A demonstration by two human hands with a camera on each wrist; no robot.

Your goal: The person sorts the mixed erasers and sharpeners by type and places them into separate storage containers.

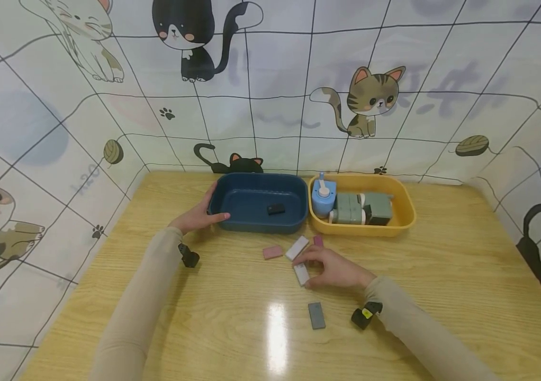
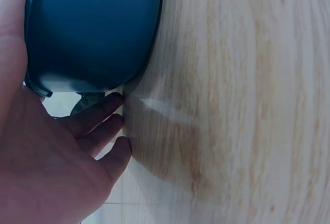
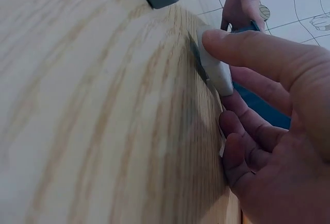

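My left hand (image 1: 199, 214) holds the left end of a dark blue tub (image 1: 263, 228), thumb over its front corner; its lower fingers hang loosely beside the tub in the left wrist view. A small black block (image 1: 276, 209) lies inside. In front of the tubs, my right hand (image 1: 332, 269) pinches a small white rectangular block (image 3: 214, 67) between thumb and fingers, low over the table. Touching or just behind those fingertips is another white block (image 1: 297, 247). Nearby lie a pink block (image 1: 272, 252), a partly hidden magenta block (image 1: 318, 241) and a grey block (image 1: 316, 316).
A yellow tub (image 1: 406, 217) stands right beside the blue one. It holds a light blue container with a pump-like top (image 1: 323, 197) and grey-green toy-like items (image 1: 348, 208). A cat-patterned sheet (image 1: 275, 116) rises behind the wooden table (image 1: 232, 317).
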